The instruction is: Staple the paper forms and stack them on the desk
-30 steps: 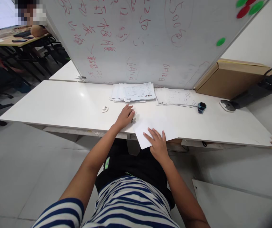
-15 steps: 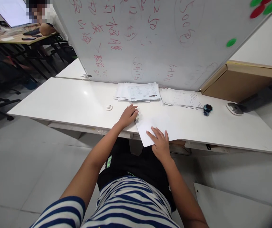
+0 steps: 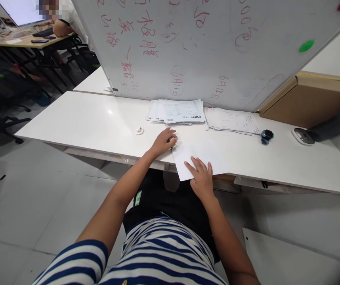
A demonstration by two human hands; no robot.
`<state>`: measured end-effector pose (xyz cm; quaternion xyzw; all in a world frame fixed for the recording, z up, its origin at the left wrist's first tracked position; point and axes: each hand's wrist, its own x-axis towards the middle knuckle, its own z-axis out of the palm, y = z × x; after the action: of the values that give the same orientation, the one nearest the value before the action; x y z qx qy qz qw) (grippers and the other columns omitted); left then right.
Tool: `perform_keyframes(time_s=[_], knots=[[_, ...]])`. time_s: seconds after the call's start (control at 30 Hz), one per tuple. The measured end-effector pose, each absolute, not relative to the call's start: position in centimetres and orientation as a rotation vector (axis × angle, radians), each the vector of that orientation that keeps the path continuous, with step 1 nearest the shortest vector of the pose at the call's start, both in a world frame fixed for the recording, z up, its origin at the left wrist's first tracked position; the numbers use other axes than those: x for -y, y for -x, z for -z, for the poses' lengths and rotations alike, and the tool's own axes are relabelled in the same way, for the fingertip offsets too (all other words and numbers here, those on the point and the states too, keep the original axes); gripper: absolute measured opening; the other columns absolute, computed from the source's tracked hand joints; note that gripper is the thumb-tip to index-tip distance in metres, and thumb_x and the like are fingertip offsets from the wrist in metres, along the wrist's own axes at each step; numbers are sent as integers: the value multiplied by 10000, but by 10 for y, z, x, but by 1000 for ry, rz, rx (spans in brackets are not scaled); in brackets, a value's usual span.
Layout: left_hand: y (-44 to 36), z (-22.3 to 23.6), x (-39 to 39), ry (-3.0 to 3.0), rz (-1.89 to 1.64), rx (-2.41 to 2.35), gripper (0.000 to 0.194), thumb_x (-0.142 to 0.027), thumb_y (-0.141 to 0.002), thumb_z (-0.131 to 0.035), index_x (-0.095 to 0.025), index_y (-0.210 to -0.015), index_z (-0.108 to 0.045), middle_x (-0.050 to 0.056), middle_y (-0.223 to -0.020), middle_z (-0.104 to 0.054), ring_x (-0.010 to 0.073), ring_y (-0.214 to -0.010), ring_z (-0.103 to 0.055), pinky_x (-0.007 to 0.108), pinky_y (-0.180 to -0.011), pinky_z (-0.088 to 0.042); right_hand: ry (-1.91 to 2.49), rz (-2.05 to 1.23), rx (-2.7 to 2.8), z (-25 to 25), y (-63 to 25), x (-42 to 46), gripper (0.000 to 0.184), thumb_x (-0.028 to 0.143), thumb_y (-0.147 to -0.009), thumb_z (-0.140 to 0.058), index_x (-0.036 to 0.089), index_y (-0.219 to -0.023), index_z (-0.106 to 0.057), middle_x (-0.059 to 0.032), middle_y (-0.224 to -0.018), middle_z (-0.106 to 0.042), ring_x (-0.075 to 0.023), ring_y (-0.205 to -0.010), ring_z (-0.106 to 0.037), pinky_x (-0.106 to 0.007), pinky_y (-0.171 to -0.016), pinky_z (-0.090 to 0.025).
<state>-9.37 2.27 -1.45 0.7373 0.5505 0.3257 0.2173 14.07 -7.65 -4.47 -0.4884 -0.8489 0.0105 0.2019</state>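
My right hand [image 3: 201,176] lies flat, fingers spread, on a blank white sheet of paper [image 3: 199,156] that hangs over the front edge of the white table [image 3: 92,122]. My left hand [image 3: 164,142] rests on the table at the sheet's left corner, fingers curled over a small dark object [image 3: 174,147] that I cannot make out. Two stacks of printed papers lie just beyond: one [image 3: 177,111] ahead of my left hand, another [image 3: 232,120] to its right.
A whiteboard [image 3: 205,43] with red writing stands along the table's back. On the table are a small white ring-shaped item [image 3: 139,131], a blue gadget [image 3: 266,136], and a round grey puck [image 3: 302,135]. A cardboard box [image 3: 312,99] sits right. Another person sits at a far-left desk.
Both hands stay in place on the sheet and table. The view has shifted, so everything sits slightly further right and the whiteboard looms larger.
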Motion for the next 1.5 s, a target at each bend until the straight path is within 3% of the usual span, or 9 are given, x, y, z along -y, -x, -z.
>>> perform_keyframes(time_s=[1.23,1.5], knots=[[96,18,-30,-2130,-773,-1503,253,-363,-924,-475,-210,-1001,-660,52,-1387,-525,247,-1437,-257,438,-1169,-278,1362,-26,2404,44,-141,73,711,-13,-688,-429,285,-1323,-544,-53,-1466,-458,-257,-1368,-359,-556,-1149,-139],[97,21,-31,-2166,-737,-1499,320,-377,-959,-407,-209,-1042,-667,45,-1403,-501,234,-1442,-233,424,-1175,-268,1358,-20,2407,43,-140,74,689,-15,-697,-427,274,-1309,-558,-64,-1462,-463,-264,-1366,-366,-571,-1139,-157]])
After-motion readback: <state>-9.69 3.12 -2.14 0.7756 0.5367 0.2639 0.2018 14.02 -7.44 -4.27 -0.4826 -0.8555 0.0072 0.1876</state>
